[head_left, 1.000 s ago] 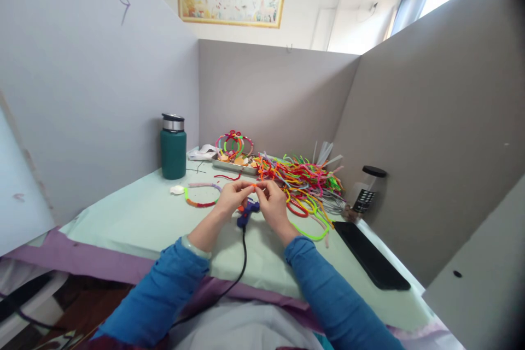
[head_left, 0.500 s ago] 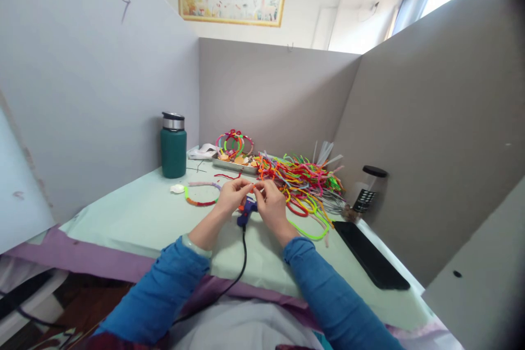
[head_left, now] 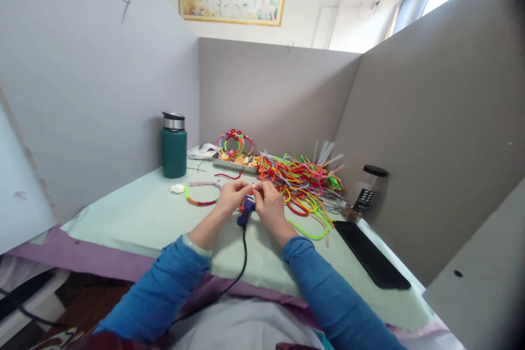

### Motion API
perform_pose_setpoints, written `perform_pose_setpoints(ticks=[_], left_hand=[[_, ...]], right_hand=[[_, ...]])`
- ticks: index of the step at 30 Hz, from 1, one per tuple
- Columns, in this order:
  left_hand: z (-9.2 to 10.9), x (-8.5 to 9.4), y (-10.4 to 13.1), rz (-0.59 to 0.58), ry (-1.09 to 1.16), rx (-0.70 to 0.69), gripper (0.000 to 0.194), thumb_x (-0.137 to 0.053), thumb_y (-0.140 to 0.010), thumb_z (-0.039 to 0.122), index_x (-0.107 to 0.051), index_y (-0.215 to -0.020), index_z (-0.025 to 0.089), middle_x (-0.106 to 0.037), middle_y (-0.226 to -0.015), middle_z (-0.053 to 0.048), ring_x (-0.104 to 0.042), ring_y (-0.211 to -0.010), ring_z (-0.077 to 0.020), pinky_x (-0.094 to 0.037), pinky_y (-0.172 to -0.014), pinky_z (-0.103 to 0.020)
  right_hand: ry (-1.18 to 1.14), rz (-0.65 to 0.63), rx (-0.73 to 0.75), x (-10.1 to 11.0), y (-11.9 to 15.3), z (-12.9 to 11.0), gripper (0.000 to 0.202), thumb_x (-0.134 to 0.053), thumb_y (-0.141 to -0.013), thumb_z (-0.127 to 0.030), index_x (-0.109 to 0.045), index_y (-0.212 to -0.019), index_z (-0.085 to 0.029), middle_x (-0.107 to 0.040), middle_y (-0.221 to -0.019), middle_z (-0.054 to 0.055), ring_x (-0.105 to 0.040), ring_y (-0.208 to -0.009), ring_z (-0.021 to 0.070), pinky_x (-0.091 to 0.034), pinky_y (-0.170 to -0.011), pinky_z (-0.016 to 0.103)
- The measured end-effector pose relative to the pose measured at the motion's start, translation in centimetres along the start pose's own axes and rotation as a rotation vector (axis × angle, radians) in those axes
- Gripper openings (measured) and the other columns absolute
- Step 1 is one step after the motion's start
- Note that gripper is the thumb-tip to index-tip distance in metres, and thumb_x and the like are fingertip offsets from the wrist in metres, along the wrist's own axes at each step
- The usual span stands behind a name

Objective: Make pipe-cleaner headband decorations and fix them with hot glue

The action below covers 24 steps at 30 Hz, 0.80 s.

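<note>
Two hands pinch a small orange piece (head_left: 251, 192) over the table (head_left: 164, 219).
Left (head_left: 233, 197) and right (head_left: 268, 202) fingertips press together around it, just above the blue glue gun (head_left: 246, 211); colorful pipe cleaners (head_left: 303, 175) lie beyond.

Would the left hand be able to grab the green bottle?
Probably yes: only low things, like the colourful ring, lie before the green bottle. But the left hand looks busy, pinching an orange bit with the right hand.
</note>
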<state>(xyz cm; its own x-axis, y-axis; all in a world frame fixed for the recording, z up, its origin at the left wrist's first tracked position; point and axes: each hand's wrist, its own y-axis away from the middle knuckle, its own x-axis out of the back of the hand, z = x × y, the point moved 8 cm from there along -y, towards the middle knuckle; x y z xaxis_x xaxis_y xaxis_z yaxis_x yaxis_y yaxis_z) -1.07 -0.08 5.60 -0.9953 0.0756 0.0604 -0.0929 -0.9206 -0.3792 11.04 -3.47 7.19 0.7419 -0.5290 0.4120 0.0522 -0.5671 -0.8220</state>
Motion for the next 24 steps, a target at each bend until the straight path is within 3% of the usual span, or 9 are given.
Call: perform_pose_setpoints(ticks=[4, 7, 9, 13, 15, 20, 24], left_hand=[[-1.0, -0.5, -0.2, -0.062, 0.002, 0.084, 0.024, -0.063, -0.07, 0.035, -0.064, -0.078, 0.012, -0.049, -0.046, 0.005, -0.041, -0.038, -0.0079, -0.031, -0.039, -0.02], [-1.1, 0.7, -0.2, -0.019, -0.042, 0.1, 0.018, -0.059, -0.073, 0.032, -0.061, -0.076, 0.014, -0.047, -0.044, 0.005, -0.043, -0.038, -0.0086, -0.033, -0.041, -0.02], [-1.4, 1.9, 0.3, 0.027, -0.166, 0.133, 0.015, -0.056, -0.075, 0.029, -0.058, -0.072, 0.015, -0.049, -0.045, 0.004, -0.046, -0.04, -0.0095, -0.035, -0.043, -0.02], [-2.3, 2.5, 2.1, -0.065, -0.577, 0.203, 0.01, -0.055, -0.074, 0.023, -0.056, -0.066, 0.017, -0.06, -0.053, -0.001, -0.056, -0.051, -0.0137, -0.037, -0.048, -0.021], [-3.0, 2.5, 2.9, -0.075, -0.637, 0.223, 0.011, -0.053, -0.076, 0.023, -0.056, -0.067, 0.018, -0.061, -0.054, -0.003, -0.058, -0.053, -0.0148, -0.037, -0.049, -0.022], [-5.6, 2.0, 3.3, -0.05, -0.426, 0.307, 0.012, -0.048, -0.08, 0.03, -0.051, -0.075, 0.019, -0.064, -0.061, -0.004, -0.062, -0.055, -0.0174, -0.039, -0.044, -0.022], [-5.2, 1.1, 3.2, -0.05, -0.399, 0.247, 0.011, -0.048, -0.08, 0.029, -0.051, -0.077, 0.02, -0.065, -0.062, -0.004, -0.063, -0.054, -0.0189, -0.041, -0.043, -0.023]], right_hand=[[-0.053, -0.024, -0.1, -0.5, -0.1, 1.3, 0.01, -0.051, -0.084, -0.023, -0.056, -0.076, -0.019, -0.06, -0.075, 0.002, -0.054, -0.067, 0.0151, -0.038, -0.062, 0.025], [-0.062, -0.08, -0.199, -0.4, 0.1, 2.0, 0.016, -0.051, -0.086, -0.029, -0.059, -0.077, -0.019, -0.064, -0.074, 0.002, -0.056, -0.066, 0.0145, -0.039, -0.062, 0.024], [-0.02, -0.18, -0.296, -0.6, 0.5, 2.4, 0.022, -0.049, -0.087, -0.033, -0.061, -0.075, -0.019, -0.065, -0.069, 0.002, -0.058, -0.065, 0.0145, -0.039, -0.061, 0.023], [0.048, -0.494, -0.479, -2.5, 2.5, 2.7, 0.036, -0.049, -0.088, -0.036, -0.059, -0.059, -0.018, -0.063, -0.053, 0.005, -0.06, -0.057, 0.0152, -0.039, -0.055, 0.023], [-0.017, -0.586, -0.602, -3.5, 3.5, 3.1, 0.033, -0.05, -0.087, -0.035, -0.059, -0.06, -0.017, -0.062, -0.05, 0.006, -0.06, -0.05, 0.0151, -0.039, -0.049, 0.023], [-0.342, -0.544, -0.946, -4.9, 5.4, 4.0, 0.015, -0.058, -0.081, -0.032, -0.053, -0.081, -0.018, -0.064, -0.056, 0.002, -0.06, -0.042, 0.0159, -0.039, -0.036, 0.021], [-0.498, -0.451, -1.046, -5.0, 5.9, 4.2, 0.021, -0.061, -0.079, -0.035, -0.048, -0.082, -0.019, -0.06, -0.051, 0.0, -0.059, -0.041, 0.017, -0.042, -0.033, 0.023]])
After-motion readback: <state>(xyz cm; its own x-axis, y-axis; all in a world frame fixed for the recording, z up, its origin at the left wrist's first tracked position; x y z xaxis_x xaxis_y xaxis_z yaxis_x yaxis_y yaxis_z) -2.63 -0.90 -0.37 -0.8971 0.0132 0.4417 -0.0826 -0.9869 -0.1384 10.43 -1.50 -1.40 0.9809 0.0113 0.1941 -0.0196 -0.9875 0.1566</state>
